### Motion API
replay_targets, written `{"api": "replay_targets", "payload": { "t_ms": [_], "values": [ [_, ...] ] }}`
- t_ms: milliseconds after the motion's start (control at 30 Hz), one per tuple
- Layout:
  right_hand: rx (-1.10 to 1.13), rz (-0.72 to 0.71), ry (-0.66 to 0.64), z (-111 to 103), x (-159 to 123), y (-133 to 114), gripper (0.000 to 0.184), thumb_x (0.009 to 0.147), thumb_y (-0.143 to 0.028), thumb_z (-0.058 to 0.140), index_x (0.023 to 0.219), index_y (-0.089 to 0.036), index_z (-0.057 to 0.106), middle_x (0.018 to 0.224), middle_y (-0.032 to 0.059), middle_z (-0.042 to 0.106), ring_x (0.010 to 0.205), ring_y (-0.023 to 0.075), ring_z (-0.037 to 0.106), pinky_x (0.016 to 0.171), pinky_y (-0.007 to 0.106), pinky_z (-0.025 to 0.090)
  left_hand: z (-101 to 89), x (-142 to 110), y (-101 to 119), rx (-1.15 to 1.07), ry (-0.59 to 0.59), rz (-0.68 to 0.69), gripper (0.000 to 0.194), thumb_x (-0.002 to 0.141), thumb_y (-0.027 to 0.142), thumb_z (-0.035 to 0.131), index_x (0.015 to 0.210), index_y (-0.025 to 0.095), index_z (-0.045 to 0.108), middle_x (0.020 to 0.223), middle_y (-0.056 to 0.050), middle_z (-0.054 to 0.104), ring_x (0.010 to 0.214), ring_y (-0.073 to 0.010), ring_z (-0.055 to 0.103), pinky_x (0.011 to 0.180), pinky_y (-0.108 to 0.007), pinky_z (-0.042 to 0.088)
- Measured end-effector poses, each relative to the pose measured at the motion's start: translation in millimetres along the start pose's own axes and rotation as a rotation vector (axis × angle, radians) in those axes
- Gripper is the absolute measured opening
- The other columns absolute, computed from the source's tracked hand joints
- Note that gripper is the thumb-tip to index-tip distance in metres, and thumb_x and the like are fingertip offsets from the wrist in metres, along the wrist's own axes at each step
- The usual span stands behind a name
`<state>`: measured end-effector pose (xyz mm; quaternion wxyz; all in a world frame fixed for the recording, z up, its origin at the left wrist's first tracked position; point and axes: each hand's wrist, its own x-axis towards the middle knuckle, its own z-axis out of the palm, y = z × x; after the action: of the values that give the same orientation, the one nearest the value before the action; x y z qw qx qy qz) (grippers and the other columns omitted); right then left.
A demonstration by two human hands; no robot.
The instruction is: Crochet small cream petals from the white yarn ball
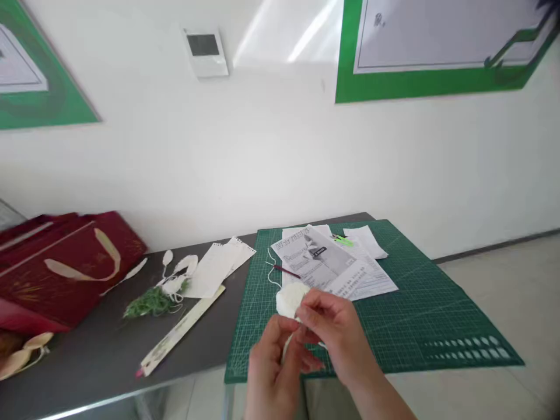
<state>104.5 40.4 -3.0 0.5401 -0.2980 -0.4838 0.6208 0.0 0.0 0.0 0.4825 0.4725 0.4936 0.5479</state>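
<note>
Both hands meet over the near edge of a green cutting mat [420, 315]. My left hand [273, 361] and my right hand [335, 335] have their fingers pinched together on a small white crocheted piece [291, 300], whose round top shows above the fingers. A white yarn strand [270, 271] runs from it back across the mat. A dark red crochet hook [286, 272] lies on the mat just behind the piece, beside printed instruction sheets [332, 262].
On the grey table [87, 356], left of the mat, lie a long cream ruler [181, 329], a tuft of green fibre [151, 302], white crocheted bits [177, 274], a white paper [219, 265] and a dark red bag [65, 262]. A white wall rises behind.
</note>
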Motion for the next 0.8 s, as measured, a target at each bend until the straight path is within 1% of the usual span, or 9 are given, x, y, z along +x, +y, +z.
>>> {"api": "replay_targets", "payload": {
  "t_ms": [100,167,333,400,500,567,633,700,800],
  "values": [
    [-0.240,-0.229,0.123,3.9,-2.5,-8.7,0.022,0.087,-0.025,0.059,0.067,-0.017,0.055,0.065,-0.0019,0.050,0.060,0.0121,0.046,0.056,0.023,0.038,-0.2,-0.1,5.9,0.035,0.048,0.093,0.014,0.083,0.030,0.064,0.074,0.019,0.063,0.063,0.003,0.066,0.059,-0.0128,0.064,0.055,-0.018,0.050],
    [-0.317,-0.288,0.143,5.7,-1.9,-12.8,0.020,0.088,-0.024,0.057,0.069,-0.017,0.056,0.068,-0.0015,0.051,0.063,0.0124,0.048,0.060,0.024,0.039,-1.8,1.0,9.6,0.012,0.034,0.089,0.014,0.081,0.029,0.067,0.072,0.018,0.064,0.063,0.002,0.066,0.058,-0.0115,0.063,0.056,-0.017,0.049],
    [-0.321,-0.245,0.148,6.4,3.6,-17.8,0.018,0.089,-0.026,0.058,0.073,-0.017,0.057,0.067,-0.0029,0.050,0.059,0.0112,0.045,0.059,0.024,0.039,-7.6,4.1,13.4,-0.192,-0.115,-0.137,0.021,0.081,0.035,0.068,0.091,0.019,0.061,0.055,0.003,0.066,0.040,-0.0119,0.062,0.043,-0.018,0.045],
    [-0.314,-0.256,0.138,5.9,4.4,-18.8,0.019,0.089,-0.027,0.058,0.072,-0.017,0.057,0.067,-0.0026,0.050,0.061,0.0116,0.046,0.059,0.023,0.039,-8.6,3.5,12.2,-0.199,-0.129,-0.165,0.026,0.082,0.039,0.067,0.095,0.018,0.061,0.058,0.001,0.067,0.030,-0.0059,0.052,0.035,-0.012,0.033],
    [-0.296,-0.263,0.122,4.1,3.6,-20.2,0.019,0.089,-0.026,0.058,0.073,-0.016,0.059,0.069,-0.0015,0.053,0.063,0.0120,0.048,0.059,0.023,0.040,-8.0,0.8,10.1,-0.119,-0.077,-0.144,0.031,0.083,0.045,0.064,0.085,0.014,0.064,0.057,-0.002,0.067,0.027,0.0006,0.038,0.032,-0.010,0.019],
    [-0.280,-0.215,0.063,0.3,2.8,-22.4,0.015,0.087,-0.023,0.060,0.075,-0.016,0.063,0.071,-0.0006,0.055,0.065,0.0123,0.051,0.060,0.023,0.041,-7.3,-1.3,10.0,-0.080,-0.036,-0.136,0.034,0.083,0.048,0.063,0.082,0.013,0.065,0.054,-0.002,0.065,0.029,0.0004,0.035,0.033,-0.012,0.018],
    [-0.269,-0.121,-0.068,-6.2,2.3,-27.0,0.009,0.085,-0.020,0.062,0.078,-0.015,0.067,0.072,0.0004,0.059,0.066,0.0129,0.054,0.061,0.023,0.043,-7.4,-3.2,11.4,-0.062,-0.023,-0.150,0.035,0.083,0.048,0.062,0.076,0.014,0.063,0.049,0.001,0.060,0.029,0.0001,0.031,0.033,-0.013,0.016],
    [-0.269,-0.026,-0.193,-14.1,2.3,-34.0,0.008,0.082,-0.016,0.063,0.080,-0.014,0.070,0.072,0.0018,0.063,0.067,0.0137,0.057,0.061,0.023,0.044,-8.8,-4.5,13.6,-0.038,-0.046,-0.181,0.037,0.082,0.049,0.062,0.070,0.014,0.061,0.043,0.004,0.052,0.030,-0.0006,0.027,0.033,-0.014,0.014],
    [-0.309,0.064,-0.259,-23.3,3.0,-47.3,0.010,0.081,-0.017,0.064,0.078,-0.013,0.073,0.072,0.0041,0.067,0.065,0.0144,0.059,0.058,0.022,0.045,-11.7,-5.8,17.6,0.023,-0.107,-0.209,0.042,0.082,0.053,0.061,0.063,0.015,0.059,0.041,0.004,0.048,0.031,-0.0026,0.027,0.033,-0.017,0.012]
  ]
}}
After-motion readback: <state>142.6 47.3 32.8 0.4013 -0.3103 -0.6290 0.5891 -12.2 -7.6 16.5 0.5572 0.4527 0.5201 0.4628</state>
